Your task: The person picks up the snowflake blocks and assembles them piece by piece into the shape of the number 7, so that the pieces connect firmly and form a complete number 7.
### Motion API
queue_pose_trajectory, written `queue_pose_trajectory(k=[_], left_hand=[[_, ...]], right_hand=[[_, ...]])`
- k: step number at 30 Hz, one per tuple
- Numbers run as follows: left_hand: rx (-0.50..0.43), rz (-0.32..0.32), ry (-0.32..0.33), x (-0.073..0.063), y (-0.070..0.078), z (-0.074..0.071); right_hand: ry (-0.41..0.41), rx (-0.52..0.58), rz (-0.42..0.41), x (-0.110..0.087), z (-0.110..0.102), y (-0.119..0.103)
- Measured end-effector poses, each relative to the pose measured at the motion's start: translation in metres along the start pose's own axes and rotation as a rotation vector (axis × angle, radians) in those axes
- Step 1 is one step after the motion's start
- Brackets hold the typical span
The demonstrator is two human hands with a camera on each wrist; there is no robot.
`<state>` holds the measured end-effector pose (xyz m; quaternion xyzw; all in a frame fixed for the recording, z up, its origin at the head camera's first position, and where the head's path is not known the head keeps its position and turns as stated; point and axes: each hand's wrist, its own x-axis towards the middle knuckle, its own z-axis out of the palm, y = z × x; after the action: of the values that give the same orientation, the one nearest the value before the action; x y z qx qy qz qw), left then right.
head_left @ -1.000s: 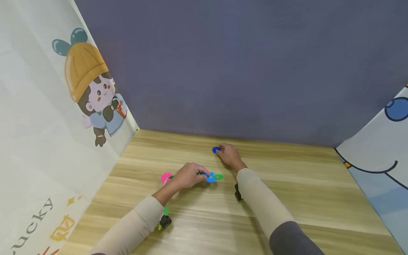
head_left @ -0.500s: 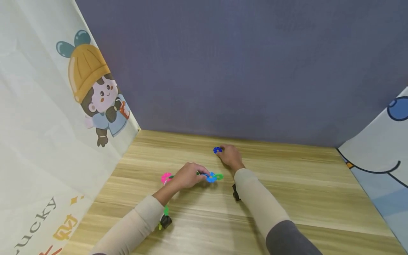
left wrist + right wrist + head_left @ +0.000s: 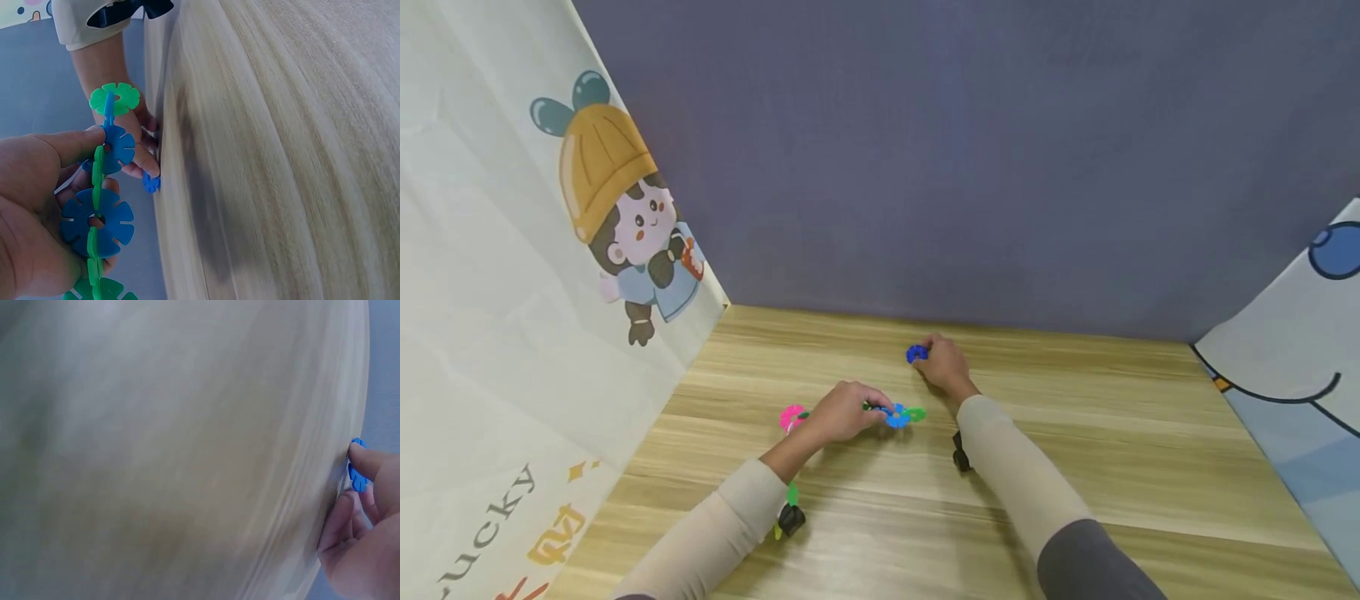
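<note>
My left hand (image 3: 846, 412) holds a chain of interlocking plastic snowflake discs (image 3: 116, 217), green and blue, above the table. The thumb and fingers pinch it close to a light blue disc (image 3: 897, 417), and a green disc (image 3: 915, 414) sticks out at its right end. Beyond, near the table's far edge, my right hand (image 3: 947, 365) pinches a single dark blue snowflake disc (image 3: 917, 354) between thumb and fingers. In the right wrist view this blue disc (image 3: 358, 477) is close to the tabletop; whether it touches is unclear.
A pink disc (image 3: 792, 417) and a green piece (image 3: 792, 493) show beside the left forearm, which hides whether they join the chain. The wooden table (image 3: 1075, 433) meets a dark grey backdrop (image 3: 940, 167). Printed white panels (image 3: 482, 250) stand at the sides.
The right hand has shifted slightly right with the dark blue disc, which also faces a little differently. My left hand and the chain stay in place.
</note>
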<state>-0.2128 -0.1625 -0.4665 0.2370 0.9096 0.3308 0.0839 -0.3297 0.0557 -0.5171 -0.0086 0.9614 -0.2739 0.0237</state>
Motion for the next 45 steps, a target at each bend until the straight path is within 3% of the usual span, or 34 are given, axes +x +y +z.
queue_pose_trajectory(k=[12,19,28,45], left_hand=[[0.013,0.006,-0.005,-0.002,-0.002,0.006],[0.025,0.013,0.002,-0.004,-0.003,0.005],[0.051,0.011,0.0,-0.006,-0.005,0.006],[0.078,0.021,0.0,-0.007,-0.003,0.01]], right_hand=[[-0.036,0.078,-0.136,-0.012,-0.006,0.013],[-0.082,0.13,-0.225,-0.029,-0.016,0.016],[-0.194,0.317,-0.196,-0.065,-0.029,0.022],[-0.296,0.462,-0.151,-0.111,-0.035,0.033]])
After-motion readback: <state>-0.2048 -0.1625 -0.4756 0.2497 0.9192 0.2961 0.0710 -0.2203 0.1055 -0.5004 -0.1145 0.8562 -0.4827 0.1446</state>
